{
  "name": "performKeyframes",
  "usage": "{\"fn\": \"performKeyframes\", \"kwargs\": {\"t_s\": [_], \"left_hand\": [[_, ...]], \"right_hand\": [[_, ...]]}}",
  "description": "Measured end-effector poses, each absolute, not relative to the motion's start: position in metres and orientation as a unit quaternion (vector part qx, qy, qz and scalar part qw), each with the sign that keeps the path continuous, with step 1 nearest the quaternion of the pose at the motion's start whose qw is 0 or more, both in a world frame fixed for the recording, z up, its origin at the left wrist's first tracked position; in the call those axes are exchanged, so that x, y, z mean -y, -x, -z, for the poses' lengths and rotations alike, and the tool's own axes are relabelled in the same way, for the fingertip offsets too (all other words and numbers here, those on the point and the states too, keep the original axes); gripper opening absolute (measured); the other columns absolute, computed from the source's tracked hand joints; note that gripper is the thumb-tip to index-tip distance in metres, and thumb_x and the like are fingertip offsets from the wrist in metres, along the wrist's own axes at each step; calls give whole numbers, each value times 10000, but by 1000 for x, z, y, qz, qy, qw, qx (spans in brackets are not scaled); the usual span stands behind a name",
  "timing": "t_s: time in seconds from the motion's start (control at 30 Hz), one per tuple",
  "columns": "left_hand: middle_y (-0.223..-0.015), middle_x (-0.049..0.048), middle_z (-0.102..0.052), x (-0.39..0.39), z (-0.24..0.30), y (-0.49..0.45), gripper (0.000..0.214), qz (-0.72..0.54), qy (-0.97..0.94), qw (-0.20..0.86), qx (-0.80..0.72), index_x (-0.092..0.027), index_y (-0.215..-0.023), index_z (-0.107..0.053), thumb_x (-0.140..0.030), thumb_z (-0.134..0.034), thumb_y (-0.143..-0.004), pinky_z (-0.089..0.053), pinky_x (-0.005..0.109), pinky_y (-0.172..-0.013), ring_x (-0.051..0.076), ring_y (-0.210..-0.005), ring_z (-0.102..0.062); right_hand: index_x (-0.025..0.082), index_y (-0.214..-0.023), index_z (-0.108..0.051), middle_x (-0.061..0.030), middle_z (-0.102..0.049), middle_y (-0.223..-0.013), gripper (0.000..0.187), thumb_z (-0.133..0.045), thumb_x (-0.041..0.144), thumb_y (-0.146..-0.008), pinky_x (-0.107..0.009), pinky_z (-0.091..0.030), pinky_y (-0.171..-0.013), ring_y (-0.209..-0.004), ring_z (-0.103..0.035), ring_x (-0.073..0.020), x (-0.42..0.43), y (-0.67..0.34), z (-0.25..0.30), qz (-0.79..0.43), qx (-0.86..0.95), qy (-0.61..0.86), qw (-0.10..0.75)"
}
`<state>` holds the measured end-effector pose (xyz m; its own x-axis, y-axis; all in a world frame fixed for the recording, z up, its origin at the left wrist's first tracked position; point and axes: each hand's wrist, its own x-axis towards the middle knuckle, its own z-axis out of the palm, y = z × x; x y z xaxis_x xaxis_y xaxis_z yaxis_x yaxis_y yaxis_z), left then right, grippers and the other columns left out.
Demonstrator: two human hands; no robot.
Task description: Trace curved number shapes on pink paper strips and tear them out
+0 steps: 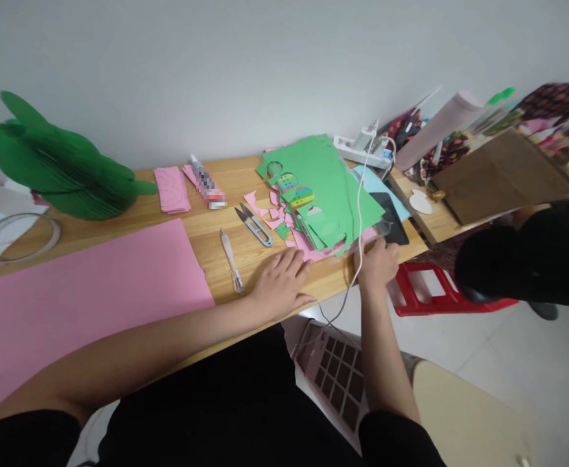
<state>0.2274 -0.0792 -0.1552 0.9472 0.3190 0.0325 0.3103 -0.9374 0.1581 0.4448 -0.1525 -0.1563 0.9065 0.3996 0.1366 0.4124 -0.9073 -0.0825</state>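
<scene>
My left hand (283, 283) lies flat on the wooden table, fingers stretched out and the tips beside pink paper scraps (275, 213). Just beyond it are blue-handled thread snips (258, 228) and a white pen (231, 261). At the table's front edge my right hand (378, 263) is closed, its fingers curled by the near corner of a stack of green paper sheets (333, 185) with pink sheets and clear plastic beneath. What it grips, if anything, is hidden. A white cable (361, 214) runs over the stack and past this hand. A dark tablet-like panel (390, 217) lies just behind it.
Pink sheet (119, 285) covers the left side. Behind are a green pleated paper shape (65, 168), tape roll (19, 237), folded pink paper (172, 189) and glue tube (207, 183). Rightward are a power strip (365, 152), cardboard (503, 172), red stool (425, 285) and another person's dark-clothed leg (522, 266).
</scene>
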Motion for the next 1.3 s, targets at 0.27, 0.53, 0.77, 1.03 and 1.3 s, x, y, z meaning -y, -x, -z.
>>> {"fn": "performKeyframes", "kwargs": {"t_s": [0.27, 0.53, 0.77, 1.03, 1.3], "left_hand": [[-1571, 180, -375, 81, 160, -226, 769, -28, -983, 77, -162, -115, -1462, -450, -684, -413, -945, -280, 423, -1174, 323, -1461, -335], [-1598, 179, -319, 82, 160, -226, 763, -26, -983, 79, -162, -110, -1474, -436, -669, -404, -956, -273, 427, -1186, 322, -1473, -317], [-1574, 157, -379, 81, 156, -227, 754, -11, -986, 76, -151, -97, -1470, -441, -646, -454, -953, -293, 432, -1181, 327, -1459, -339], [-1577, 176, -362, 81, 154, -229, 754, -4, -985, 77, -152, -86, -1473, -440, -630, -470, -952, -314, 432, -1176, 328, -1455, -352], [-1581, 203, -343, 83, 158, -228, 747, -7, -983, 82, -164, -108, -1466, -448, -640, -478, -943, -323, 426, -1168, 333, -1458, -348]], "right_hand": [[141, -1280, -643, -192, -562, -1088, 484, -533, 413, -895, -414, -430, -785, -1004, -567, -351, 150, -444, 153, 42, 208, 976, 55], [211, -1365, -589, -176, -536, -1087, 490, -410, 416, -957, -453, -431, -824, -1035, -548, -352, 145, -442, 151, 35, 193, 979, 49], [231, -1410, -540, -173, -524, -1124, 522, -465, 431, -934, -470, -419, -859, -1080, -531, -360, 141, -439, 148, 13, 182, 983, 31], [249, -1424, -533, -167, -528, -1118, 511, -456, 419, -947, -462, -436, -836, -1076, -545, -351, 139, -435, 144, 14, 180, 983, 30], [247, -1418, -539, -170, -518, -1110, 510, -450, 391, -936, -473, -413, -838, -1063, -526, -357, 141, -441, 149, 17, 180, 982, 51]]}}
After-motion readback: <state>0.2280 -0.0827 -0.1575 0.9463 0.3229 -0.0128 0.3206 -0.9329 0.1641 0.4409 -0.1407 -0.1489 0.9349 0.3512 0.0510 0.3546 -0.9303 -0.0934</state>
